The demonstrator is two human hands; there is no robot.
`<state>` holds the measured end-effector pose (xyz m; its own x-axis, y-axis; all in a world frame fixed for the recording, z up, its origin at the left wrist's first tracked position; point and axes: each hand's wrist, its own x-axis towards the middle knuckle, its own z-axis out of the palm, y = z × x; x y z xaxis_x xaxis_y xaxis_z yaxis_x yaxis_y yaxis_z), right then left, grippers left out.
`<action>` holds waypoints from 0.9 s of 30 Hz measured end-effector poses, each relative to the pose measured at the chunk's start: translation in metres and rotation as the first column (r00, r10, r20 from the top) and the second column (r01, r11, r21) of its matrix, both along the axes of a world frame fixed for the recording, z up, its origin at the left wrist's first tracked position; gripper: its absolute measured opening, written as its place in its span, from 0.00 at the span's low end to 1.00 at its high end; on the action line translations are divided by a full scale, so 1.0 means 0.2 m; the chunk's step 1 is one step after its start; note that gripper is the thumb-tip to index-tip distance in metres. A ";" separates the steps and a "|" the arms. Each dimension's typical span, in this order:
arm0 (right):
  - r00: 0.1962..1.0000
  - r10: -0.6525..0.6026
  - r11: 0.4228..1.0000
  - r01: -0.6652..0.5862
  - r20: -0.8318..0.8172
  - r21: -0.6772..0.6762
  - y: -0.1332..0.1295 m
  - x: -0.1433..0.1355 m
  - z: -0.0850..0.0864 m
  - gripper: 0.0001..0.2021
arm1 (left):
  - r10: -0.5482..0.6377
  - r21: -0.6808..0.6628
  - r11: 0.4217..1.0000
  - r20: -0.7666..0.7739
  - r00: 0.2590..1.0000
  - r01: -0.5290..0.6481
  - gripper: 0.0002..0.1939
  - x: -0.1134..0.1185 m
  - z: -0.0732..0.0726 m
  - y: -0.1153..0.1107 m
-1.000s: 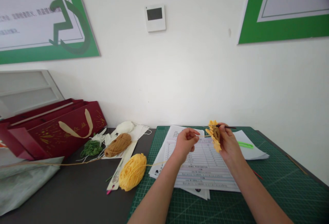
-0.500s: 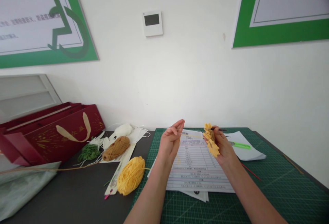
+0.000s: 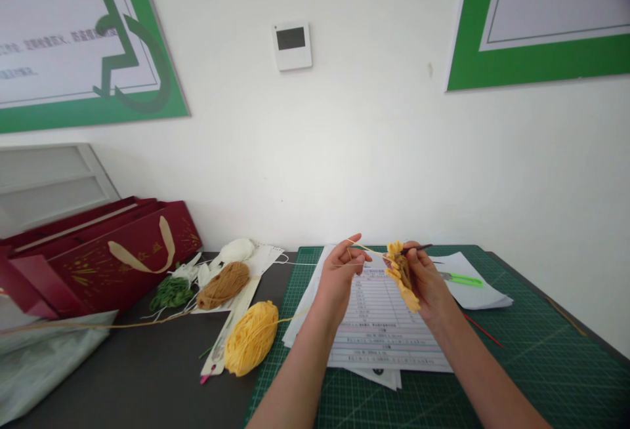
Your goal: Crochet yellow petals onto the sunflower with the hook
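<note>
My right hand (image 3: 422,279) grips a yellow and brown crocheted piece (image 3: 401,277), along with a dark, thin hook (image 3: 418,247) that points left. To its left, my left hand (image 3: 344,270) has yellow yarn (image 3: 367,247) looped over its raised index finger, the strand running taut to the crocheted piece. A white thread also passes by the left hand's fingers, which are curled. The yellow yarn ball (image 3: 252,338) lies left of my left forearm, its strand leading toward that arm. Printed sheets (image 3: 384,324) lie beneath both hands.
Brown (image 3: 224,286), white (image 3: 237,250) and green yarn (image 3: 170,292) lie at the left, near a red gift bag (image 3: 118,252). A green cutter (image 3: 462,279) rests on white paper (image 3: 477,291). A red stick (image 3: 483,330) is on the green cutting mat (image 3: 531,350).
My left hand has moved slightly right and down, closer to the crocheted piece, and its fingers have curled. A yellow strand now stretches from its index finger. The piece has shifted slightly left.
</note>
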<state>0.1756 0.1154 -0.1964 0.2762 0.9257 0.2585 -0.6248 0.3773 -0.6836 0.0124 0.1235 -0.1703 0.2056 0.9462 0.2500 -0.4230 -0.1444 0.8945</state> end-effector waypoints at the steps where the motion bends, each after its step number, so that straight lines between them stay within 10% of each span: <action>1: 1.000 0.027 1.000 -0.028 -0.007 -0.014 0.00 0.00 0.00 0.17 | -0.029 -0.018 0.999 0.054 0.998 0.030 0.27 -0.01 0.02 -0.01; 10: 0.997 0.062 0.996 -0.065 -0.039 -0.060 0.00 -0.01 0.00 0.18 | -0.162 -0.105 0.974 0.302 0.939 0.202 0.25 -0.05 0.06 -0.01; 21: 0.997 -0.070 0.998 0.070 0.036 -0.001 0.00 -0.01 0.00 0.15 | -0.212 -0.023 0.975 0.215 0.953 0.222 0.35 -0.01 0.10 -0.09; 27: 0.977 -0.189 0.981 0.182 0.097 0.070 -0.02 -0.03 0.02 0.14 | -0.107 -0.013 0.994 0.180 0.978 0.111 0.23 0.01 0.11 -0.11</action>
